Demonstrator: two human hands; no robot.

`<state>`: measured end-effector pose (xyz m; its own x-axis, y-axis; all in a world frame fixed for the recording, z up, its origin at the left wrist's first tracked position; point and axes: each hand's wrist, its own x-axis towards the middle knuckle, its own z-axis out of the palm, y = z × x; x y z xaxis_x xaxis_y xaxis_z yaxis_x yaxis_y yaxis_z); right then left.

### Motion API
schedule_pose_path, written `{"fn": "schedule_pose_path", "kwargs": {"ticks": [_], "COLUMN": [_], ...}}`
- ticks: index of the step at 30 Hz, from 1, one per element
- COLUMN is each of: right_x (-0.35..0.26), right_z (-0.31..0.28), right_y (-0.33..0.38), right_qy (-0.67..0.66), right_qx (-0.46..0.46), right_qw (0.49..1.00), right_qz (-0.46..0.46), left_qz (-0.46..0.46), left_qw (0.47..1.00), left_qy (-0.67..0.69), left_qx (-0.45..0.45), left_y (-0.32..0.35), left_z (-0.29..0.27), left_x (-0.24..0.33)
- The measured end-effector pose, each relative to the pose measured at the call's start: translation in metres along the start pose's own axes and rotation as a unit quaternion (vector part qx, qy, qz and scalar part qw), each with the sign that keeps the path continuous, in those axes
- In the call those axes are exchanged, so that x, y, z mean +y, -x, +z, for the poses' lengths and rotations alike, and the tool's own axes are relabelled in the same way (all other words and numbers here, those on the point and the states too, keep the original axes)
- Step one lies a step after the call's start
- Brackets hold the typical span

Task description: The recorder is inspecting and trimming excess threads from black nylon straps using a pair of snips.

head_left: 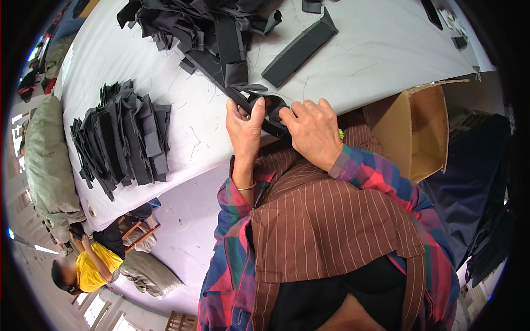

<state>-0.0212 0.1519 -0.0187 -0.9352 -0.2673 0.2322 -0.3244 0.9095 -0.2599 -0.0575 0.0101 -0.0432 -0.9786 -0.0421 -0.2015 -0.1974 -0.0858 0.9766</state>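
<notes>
Both my hands are at the near edge of a white-covered table (375, 60), gripping a dark fabric strip (271, 127) that curls into a loop between them. My left hand (244, 129) pinches it with the thumb on top. The fingers of my right hand (313, 129) are bent in on the strip's other side. Just beyond my left hand lies a tangled pile of dark strips (187, 25), with some ends reaching down to my fingers. A single flat dark strip (301, 48) rests to the right of that pile. Further left, several strips stand gathered in a neat row (121, 138).
An open cardboard box (392, 124) is against the table edge, right of my right hand. Dark cloth (469, 187) hangs beyond it. A large grey-green sack (49, 160) borders the table's left end. A person in yellow (99, 265) is near a wooden stool (144, 237) at lower left.
</notes>
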Motion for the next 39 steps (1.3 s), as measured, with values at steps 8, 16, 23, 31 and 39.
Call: {"fn": "schedule_pose_path", "kwargs": {"ticks": [8, 16, 23, 31, 39], "right_x": [0.002, 0.004, 0.009, 0.034, 0.03], "right_z": [-0.003, 0.002, -0.002, -0.049, -0.036], "right_y": [0.001, -0.001, -0.002, 0.028, 0.035], "right_qy": [-0.015, -0.023, -0.181, -0.574, -0.536], "right_qx": [0.004, 0.006, 0.019, 0.002, 0.084], "right_qw": [1.0, 1.0, 0.982, 0.786, 0.811], "right_qz": [-0.002, -0.004, 0.04, 0.228, 0.22], "left_qz": [-0.007, -0.011, -0.027, -0.168, -0.033], "left_qw": [1.0, 1.0, 1.0, 0.949, 0.994], "left_qy": [0.007, 0.006, 0.011, 0.262, -0.015], "left_qx": [-0.005, -0.002, -0.004, -0.047, -0.105], "left_y": [0.001, -0.001, -0.002, 0.018, 0.022], "left_z": [-0.001, -0.001, -0.007, -0.037, 0.005], "left_x": [0.0, -0.001, 0.0, 0.055, 0.034]}}
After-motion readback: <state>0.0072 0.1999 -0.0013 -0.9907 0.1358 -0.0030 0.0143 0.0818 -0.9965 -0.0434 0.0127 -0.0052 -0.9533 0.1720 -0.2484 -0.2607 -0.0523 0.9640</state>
